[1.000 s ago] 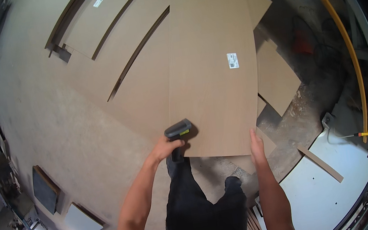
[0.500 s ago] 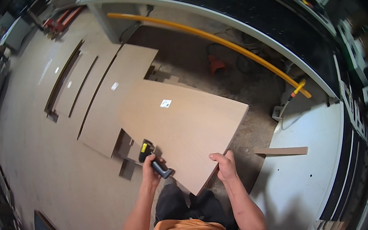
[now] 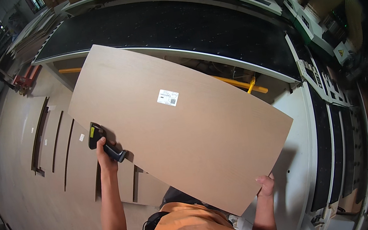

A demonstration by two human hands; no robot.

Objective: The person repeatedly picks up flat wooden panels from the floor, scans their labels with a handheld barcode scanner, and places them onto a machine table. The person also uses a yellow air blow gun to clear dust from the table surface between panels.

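A large light-brown wood panel [image 3: 198, 146] is raised in front of me, tilted, with a white printed label [image 3: 168, 98] on its upper face. My right hand [image 3: 265, 185] grips its near right edge, thumb on top and the other fingers hidden underneath. At the left edge of the panel, my left hand [image 3: 106, 159] is closed round a black handheld barcode scanner [image 3: 112, 149] with a yellow sticker. Whether some left fingers also support the panel from below cannot be seen.
Beyond the panel runs a long machine table with a black bed [image 3: 170, 22] and a yellow bar [image 3: 236, 84] under its edge. A white machine surface [image 3: 300, 145] lies to the right. More labelled panels [image 3: 73, 150] lie low on the left; a red pallet jack [image 3: 26, 79] stands farther back.
Both hands have lifted the panel off the low stack, toward the machine table. The scanner has moved left and up with my left hand; my view has shifted too.
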